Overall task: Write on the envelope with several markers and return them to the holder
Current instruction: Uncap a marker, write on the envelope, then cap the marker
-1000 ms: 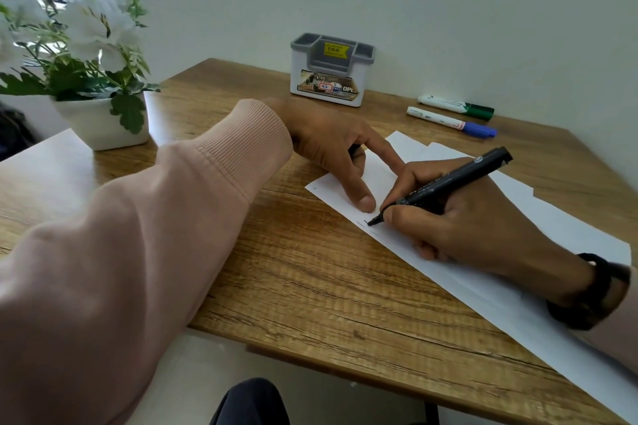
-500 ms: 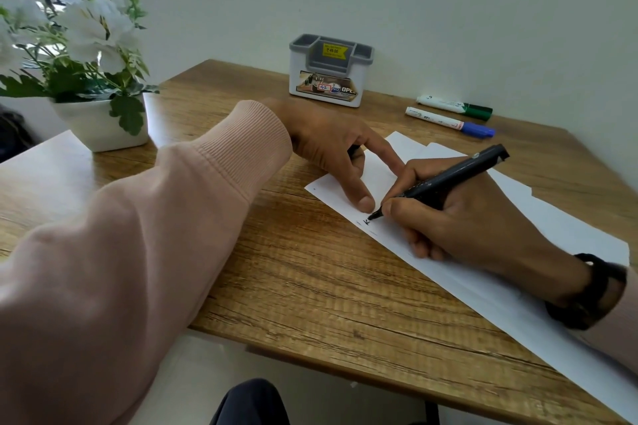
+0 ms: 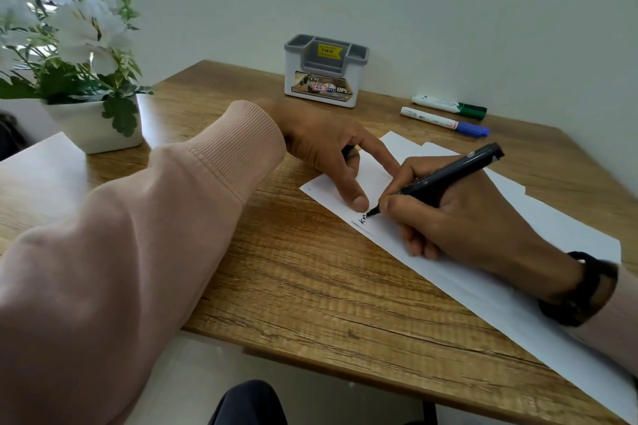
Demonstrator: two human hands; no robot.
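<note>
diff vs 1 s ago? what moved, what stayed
The right hand kept gripping the black marker and worked its tip rightward along the envelope, adding black letters. The left hand stayed pressing the envelope with thumb and forefinger. Green marker, blue marker and holder unmoved.

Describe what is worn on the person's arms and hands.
The left arm wears a loose, pale pink sleeve with a ribbed cuff at the wrist. The right wrist carries a black band, likely a watch, with a strip of the same pink sleeve behind it. Both the left hand and right hand are bare: no gloves and no rings visible.
</note>
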